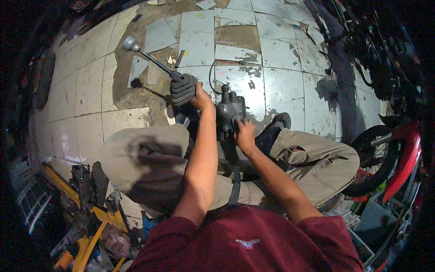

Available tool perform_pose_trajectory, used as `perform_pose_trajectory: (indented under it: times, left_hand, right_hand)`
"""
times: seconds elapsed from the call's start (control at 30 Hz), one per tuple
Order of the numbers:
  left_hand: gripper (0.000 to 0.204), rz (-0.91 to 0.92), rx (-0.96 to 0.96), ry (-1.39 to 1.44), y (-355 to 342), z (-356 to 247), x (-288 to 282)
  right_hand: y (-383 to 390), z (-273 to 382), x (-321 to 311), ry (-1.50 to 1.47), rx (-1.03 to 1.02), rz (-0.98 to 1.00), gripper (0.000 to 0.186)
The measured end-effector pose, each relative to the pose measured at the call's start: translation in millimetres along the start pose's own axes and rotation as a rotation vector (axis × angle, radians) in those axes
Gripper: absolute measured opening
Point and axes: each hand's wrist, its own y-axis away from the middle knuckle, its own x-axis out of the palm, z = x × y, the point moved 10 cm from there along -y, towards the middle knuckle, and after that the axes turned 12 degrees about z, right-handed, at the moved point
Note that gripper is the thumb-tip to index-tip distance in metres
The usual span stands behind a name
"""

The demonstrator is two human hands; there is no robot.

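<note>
My left hand [202,98] is closed at the lower end of a dark ribbed rubber boot [183,89]. Out of the boot a slim dark rod [155,60] slants up to the left, ending in a round silvery metal cup [131,44]. Beside it, between my legs, sits a black housing [230,109] with stubby projections and a thin black cable [211,75] curving from its top. My right hand [246,133] has its fingers bent against the housing's lower right side. The fingertips are partly hidden and slightly blurred. Whether boot and housing are joined cannot be made out.
I sit with bent legs on a worn tiled floor [197,47] with broken tile pieces. A motorcycle-like red panel [403,156] and a black tyre [362,181] stand at the right. Yellow metal parts [97,222] and mixed hardware crowd the lower left.
</note>
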Motion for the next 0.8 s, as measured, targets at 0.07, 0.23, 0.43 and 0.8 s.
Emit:
perform_pose_trajectory:
  times: [0.07,0.23,0.43,0.8]
  left_hand:
    - [0.024,0.035,0.010,-0.009,17,-11,15]
    - [0.032,0.091,-0.060,0.038,5,-3,6]
    - [0.030,0.131,-0.040,0.073,5,-10,10]
    - [0.022,0.263,-0.073,0.078,2,-3,24]
  right_hand:
    - [-21,-30,-6,0.049,0.108,-0.177,0.032]
    - [-53,-98,-69,-0.156,0.279,-0.224,0.021]
    - [-34,-171,-151,-0.488,0.574,-0.263,0.025]
    - [-3,-29,-23,0.022,-0.006,0.051,0.043]
